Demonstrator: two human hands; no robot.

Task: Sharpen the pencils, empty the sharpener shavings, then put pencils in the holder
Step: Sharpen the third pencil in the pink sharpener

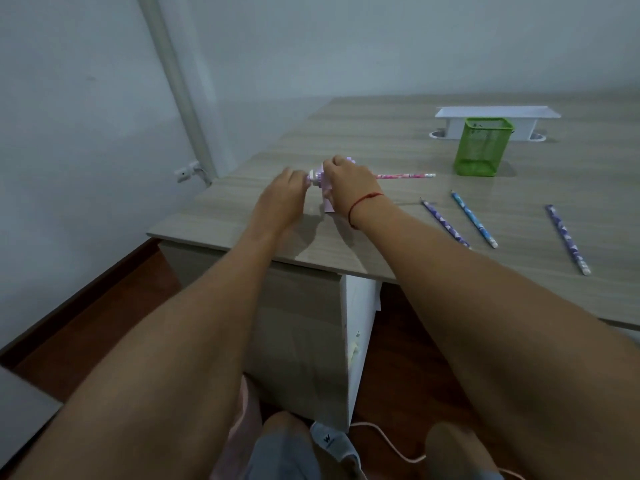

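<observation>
The small pink plastic crank sharpener (pixel 322 183) sits on the grey wood-grain counter (pixel 381 147). The right hand (pixel 349 183) clamps its body; the left hand (pixel 284 192) pinches the crank. The pink patterned pencil (pixel 405 176) juts rightward from the sharpener, toward the green mesh holder (pixel 483 147).

Small pink plastic crank sharpener (pixel 320 181) stands upright near the left end of the wood-grain desk, largely covered by hands. Pink patterned pencil (pixel 405 176) sticks out horizontally from its right side. Green wire-mesh square holder (pixel 483 147) upright behind, right. Purple patterned pencil (pixel 445 223), blue patterned pencil (pixel 474 219), second purple pencil (pixel 568 240) lie flat, apart, front right.
</observation>
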